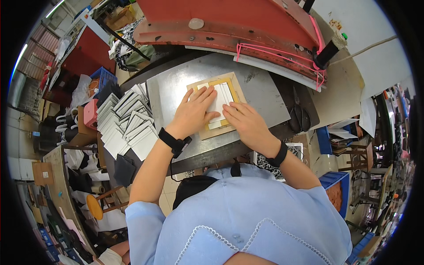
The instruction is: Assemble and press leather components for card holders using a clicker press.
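Observation:
My left hand lies flat with its fingers stretched over a white sheet. My right hand rests its fingertips on the right edge of the same sheet, fingers extended. Beneath the sheet is a yellow frame-like piece on a tan board. The board sits on a grey metal plate. Dark lines run along the right side of the sheet; my fingers hide parts of it. To the left, several white pieces with dark edges are heaped in overlapping stacks.
A red machine beam spans the far side above the plate, with pink cord tied along it. Black-handled scissors lie right of the plate. A blue crate and a wooden stool stand lower down.

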The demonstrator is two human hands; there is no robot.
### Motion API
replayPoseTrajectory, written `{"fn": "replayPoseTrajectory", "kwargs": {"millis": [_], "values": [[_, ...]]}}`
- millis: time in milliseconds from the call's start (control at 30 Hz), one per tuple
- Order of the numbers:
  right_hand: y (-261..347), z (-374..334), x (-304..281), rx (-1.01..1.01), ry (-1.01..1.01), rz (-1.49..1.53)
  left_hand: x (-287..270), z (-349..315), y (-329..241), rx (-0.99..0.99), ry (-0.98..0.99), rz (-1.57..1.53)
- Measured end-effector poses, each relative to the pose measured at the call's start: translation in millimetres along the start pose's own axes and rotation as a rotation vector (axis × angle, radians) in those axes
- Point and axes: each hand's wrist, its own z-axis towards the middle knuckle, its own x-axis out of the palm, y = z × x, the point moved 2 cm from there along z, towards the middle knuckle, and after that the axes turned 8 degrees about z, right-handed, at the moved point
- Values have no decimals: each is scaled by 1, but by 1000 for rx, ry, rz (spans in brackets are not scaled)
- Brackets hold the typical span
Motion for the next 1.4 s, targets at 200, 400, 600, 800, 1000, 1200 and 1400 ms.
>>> {"fn": "replayPoseTrajectory", "kwargs": {"millis": [200,400,600,800,1000,1200,1400], "values": [[10,-9,-1,29,0,29,9,-5,2,-7,13,-21],[14,-8,-1,29,-20,47,11,-8,4,-11,-39,-43],[3,-9,2,162,-9,216,3,-15,-6,-24,-182,-41],[-9,-3,5,287,-73,160,0,-25,-8,-57,-170,-193],[2,-2,9,208,-54,-54,6,-26,-4,-19,-161,-135],[5,0,11,135,-61,-107,1,-27,-3,-8,-134,-75],[-31,1,-11,85,-49,129,-11,-21,3,-19,-45,-102]]}}
